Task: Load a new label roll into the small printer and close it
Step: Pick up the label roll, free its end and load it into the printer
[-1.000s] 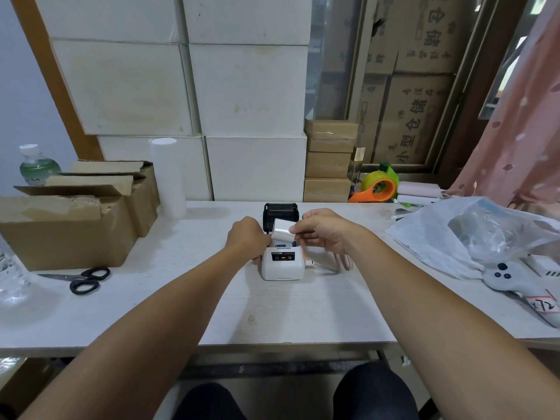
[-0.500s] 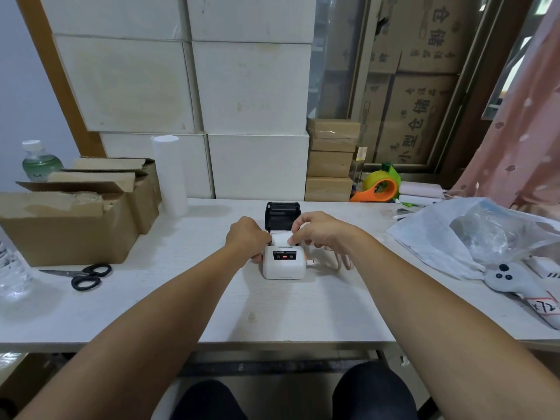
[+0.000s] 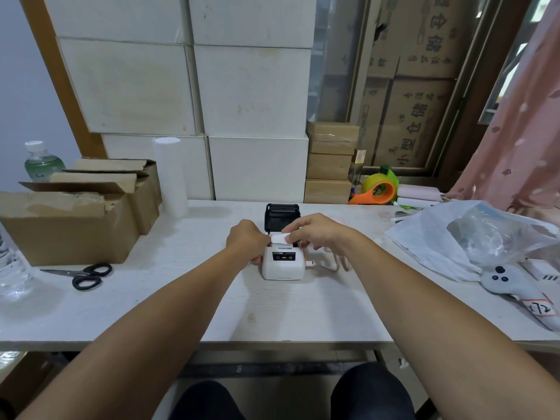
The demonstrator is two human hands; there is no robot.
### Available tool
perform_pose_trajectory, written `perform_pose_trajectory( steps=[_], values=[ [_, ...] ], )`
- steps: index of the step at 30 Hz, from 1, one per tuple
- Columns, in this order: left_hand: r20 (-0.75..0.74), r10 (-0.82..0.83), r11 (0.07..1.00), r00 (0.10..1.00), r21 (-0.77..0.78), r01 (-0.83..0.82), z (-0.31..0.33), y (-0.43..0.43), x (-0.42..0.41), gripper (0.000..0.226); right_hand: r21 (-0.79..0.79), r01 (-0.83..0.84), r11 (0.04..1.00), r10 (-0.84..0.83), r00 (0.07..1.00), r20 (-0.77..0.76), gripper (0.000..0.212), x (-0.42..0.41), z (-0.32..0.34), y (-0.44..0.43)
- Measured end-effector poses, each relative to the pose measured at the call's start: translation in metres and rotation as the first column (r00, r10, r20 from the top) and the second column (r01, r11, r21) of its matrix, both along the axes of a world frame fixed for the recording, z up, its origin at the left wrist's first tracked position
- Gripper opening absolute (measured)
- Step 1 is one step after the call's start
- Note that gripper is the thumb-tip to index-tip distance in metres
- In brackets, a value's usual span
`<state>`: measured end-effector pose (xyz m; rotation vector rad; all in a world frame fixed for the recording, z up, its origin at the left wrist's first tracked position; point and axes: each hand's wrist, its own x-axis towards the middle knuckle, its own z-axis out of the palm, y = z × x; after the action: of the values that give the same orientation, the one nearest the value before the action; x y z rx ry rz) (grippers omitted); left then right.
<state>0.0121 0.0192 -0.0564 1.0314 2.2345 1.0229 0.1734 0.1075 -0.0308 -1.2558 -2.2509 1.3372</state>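
A small white printer (image 3: 283, 265) sits mid-table, its black lid (image 3: 281, 216) tilted open behind it. My left hand (image 3: 247, 241) grips the printer's left side. My right hand (image 3: 318, 231) pinches a white label roll (image 3: 279, 238) at the top opening of the printer, low in the compartment. How deep the roll sits is hidden by my fingers. A thin cord (image 3: 328, 263) trails from the printer's right side.
Black scissors (image 3: 86, 275) and open cardboard boxes (image 3: 69, 219) lie left. A tall white roll (image 3: 171, 177) stands behind. An orange tape dispenser (image 3: 375, 189), a plastic bag (image 3: 472, 234) and a white controller (image 3: 512, 286) sit right. A water bottle (image 3: 12, 268) stands at the left edge.
My right hand has lowered the label roll from above the printer down into its open top. My left hand has stayed on the printer's left side.
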Motion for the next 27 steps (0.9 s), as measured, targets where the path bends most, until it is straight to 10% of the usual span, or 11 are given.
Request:
perform_pose_trajectory(
  steps=[14, 19, 23, 27],
  values=[
    [0.174, 0.021, 1.0, 0.984, 0.017, -0.024, 0.0, -0.004, -0.006, 0.021, 0.185, -0.08, 0.98, 0.084, 0.996, -0.017, 0.024, 0.004, -0.012, 0.002],
    [0.089, 0.02, 0.998, 0.996, 0.05, -0.024, -0.006, -0.001, -0.005, 0.011, 0.238, -0.105, 0.966, 0.097, 0.994, 0.044, 0.031, 0.004, -0.008, -0.001],
    [-0.204, -0.093, 0.982, 0.975, 0.141, 0.124, -0.016, -0.003, -0.008, 0.066, 0.297, -0.113, 0.948, 0.084, 0.99, 0.11, 0.03, 0.003, -0.005, -0.003],
    [-0.287, -0.217, 0.918, 0.933, 0.264, 0.295, -0.021, -0.005, -0.007, 0.067, 0.284, -0.099, 0.954, 0.078, 0.993, 0.084, 0.033, 0.004, -0.009, -0.004]
  ],
)
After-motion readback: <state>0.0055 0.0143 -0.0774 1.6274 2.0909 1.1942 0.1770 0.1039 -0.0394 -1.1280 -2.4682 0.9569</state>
